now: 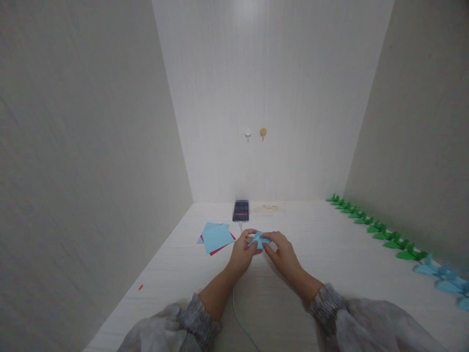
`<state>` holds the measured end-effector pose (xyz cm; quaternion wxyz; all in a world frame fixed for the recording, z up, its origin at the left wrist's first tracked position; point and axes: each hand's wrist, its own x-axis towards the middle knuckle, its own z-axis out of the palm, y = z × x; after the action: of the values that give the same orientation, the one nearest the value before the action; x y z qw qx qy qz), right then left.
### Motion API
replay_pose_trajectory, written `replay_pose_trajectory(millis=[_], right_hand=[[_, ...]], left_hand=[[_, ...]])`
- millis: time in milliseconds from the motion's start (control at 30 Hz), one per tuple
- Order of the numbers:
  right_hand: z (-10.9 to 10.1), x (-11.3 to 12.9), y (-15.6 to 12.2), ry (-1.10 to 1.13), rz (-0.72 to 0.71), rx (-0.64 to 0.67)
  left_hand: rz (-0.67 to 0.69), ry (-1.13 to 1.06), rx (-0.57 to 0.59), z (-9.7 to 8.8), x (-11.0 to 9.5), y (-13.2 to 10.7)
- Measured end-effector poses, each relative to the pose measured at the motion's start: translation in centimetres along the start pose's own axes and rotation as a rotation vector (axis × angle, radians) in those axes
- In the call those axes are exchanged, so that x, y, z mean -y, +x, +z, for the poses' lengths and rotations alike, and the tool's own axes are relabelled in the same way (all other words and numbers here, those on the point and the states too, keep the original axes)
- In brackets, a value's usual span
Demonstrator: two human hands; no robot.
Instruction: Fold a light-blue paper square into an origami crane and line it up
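Observation:
Between my two hands, a small piece of folded light-blue origami paper is held just above the table. My left hand grips its left side, with the thumb on the near face. The fingers of my right hand pinch its right edge. Parts of the paper are covered by my fingers. To the left of my left hand lie loose sheets of blue paper, with red paper showing beneath them.
A phone lies at the back, with a white cable running toward me. Green folded paper figures line the right wall, followed by blue ones. An orange scrap is at the left. Two hooks are on the back wall.

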<state>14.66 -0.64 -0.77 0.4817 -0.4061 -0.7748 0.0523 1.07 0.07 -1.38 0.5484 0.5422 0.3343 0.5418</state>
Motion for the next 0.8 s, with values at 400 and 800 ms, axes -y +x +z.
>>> replay_pose_trajectory(millis=[400,800], right_hand=[[0.2,-0.1,0.0,0.06,0.077,-0.032],[-0.4,0.6,0.3,0.163,0.046,0.038]], left_hand=[[-0.035,-0.039,0.082,0.1,-0.8,-0.2],[-0.053,0.073,0.053,-0.3,0.0,0.2]])
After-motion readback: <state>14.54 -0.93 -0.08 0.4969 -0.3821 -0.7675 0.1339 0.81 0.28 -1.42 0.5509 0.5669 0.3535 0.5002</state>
